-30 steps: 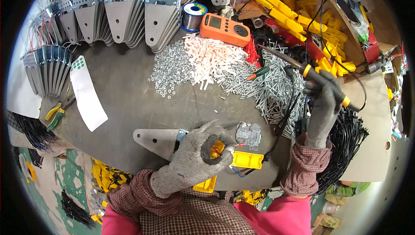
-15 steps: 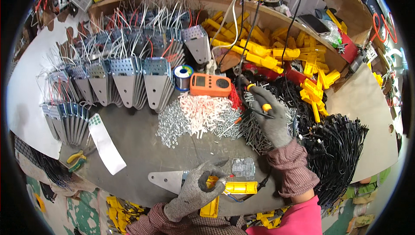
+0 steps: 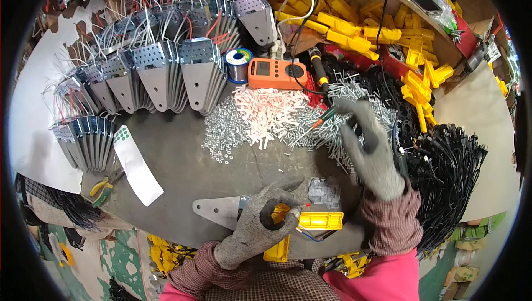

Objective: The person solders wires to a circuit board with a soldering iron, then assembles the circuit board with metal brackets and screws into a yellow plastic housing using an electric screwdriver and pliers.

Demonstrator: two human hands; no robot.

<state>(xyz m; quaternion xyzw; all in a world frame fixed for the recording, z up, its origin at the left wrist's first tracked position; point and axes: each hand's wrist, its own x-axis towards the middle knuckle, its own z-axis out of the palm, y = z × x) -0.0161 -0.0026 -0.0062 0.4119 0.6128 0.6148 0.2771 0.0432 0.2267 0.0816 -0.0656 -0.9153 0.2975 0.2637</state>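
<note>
Now my right hand has dropped the soldering iron, fingers spread over the screws. My left hand pinches the yellow part; best keep it steady.

my left hand hides most of the yellow part; the tabletop's near edge hides another yellow piece.

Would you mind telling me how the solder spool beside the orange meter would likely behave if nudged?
The solder spool is round with flat flanges, so on edge it would probably roll. Wound wire suggests it is heavy for its size. Pressed between the metal brackets and orange meter, it may hardly move.
</note>
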